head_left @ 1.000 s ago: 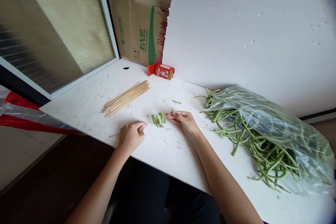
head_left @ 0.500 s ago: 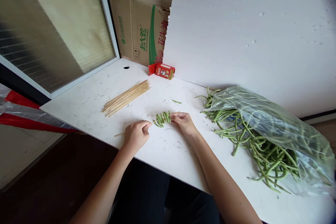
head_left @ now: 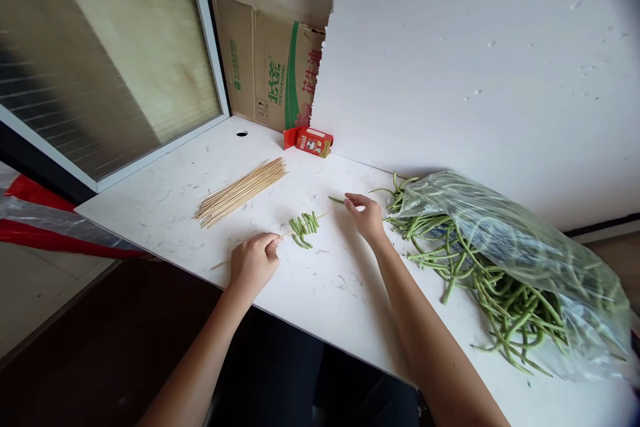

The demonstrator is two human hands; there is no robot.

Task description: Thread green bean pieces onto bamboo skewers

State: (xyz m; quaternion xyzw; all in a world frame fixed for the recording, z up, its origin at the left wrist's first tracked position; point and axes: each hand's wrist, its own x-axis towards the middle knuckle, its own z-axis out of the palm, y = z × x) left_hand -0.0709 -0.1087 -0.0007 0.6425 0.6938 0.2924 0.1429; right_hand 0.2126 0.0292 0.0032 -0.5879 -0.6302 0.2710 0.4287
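The table (head_left: 320, 307) extends beneath both hands. The clear bag (head_left: 495, 227) lies to the right of the right hand; beans (head_left: 525, 313) spill from its near side. The carton (head_left: 260, 67) stands well beyond the left hand. The left hand (head_left: 254, 260) is clamped on the skewer. The right hand (head_left: 367, 217) is apart from the skewer, its thumb and forefinger at the loose piece; whether they grip it cannot be told. The sticks (head_left: 243, 192) lie beyond the left hand, well apart from it. The box (head_left: 314, 142) sits farther out, between the hands' lines of reach. The skewer (head_left: 287, 234) passes through the left hand, its tip directed toward the right. The threaded pieces (head_left: 305, 227) are on it, just beyond the left fingertips. The loose piece (head_left: 335, 199) is immediately left of the right fingertips.
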